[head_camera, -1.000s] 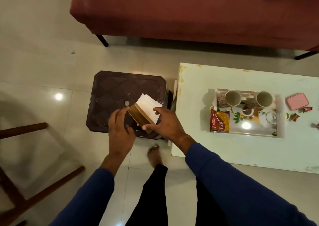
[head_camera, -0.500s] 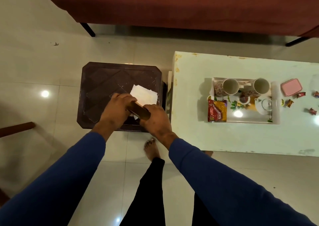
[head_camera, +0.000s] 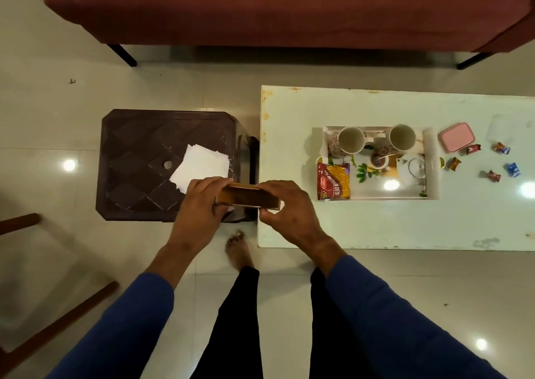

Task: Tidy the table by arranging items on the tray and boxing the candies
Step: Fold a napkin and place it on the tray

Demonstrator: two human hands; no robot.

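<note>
Top-down view. Both hands hold a brown wooden holder (head_camera: 247, 198) by its ends above the near right corner of a dark plastic stool (head_camera: 139, 158): the left hand (head_camera: 202, 204) curls its fingers over the left end, the right hand (head_camera: 285, 207) pinches the right end between thumb and fingers. A stack of white napkins (head_camera: 202, 167) lies on the stool just behind the holder. On the white table (head_camera: 376, 228) stands a tray (head_camera: 431, 161) carrying 2 cups (head_camera: 351, 140), a teapot (head_camera: 412, 168) and a snack packet (head_camera: 333, 180). Right of the tray lie a pink box (head_camera: 457, 136), lid on, and 6 loose wrapped candies (head_camera: 454, 164).
</note>
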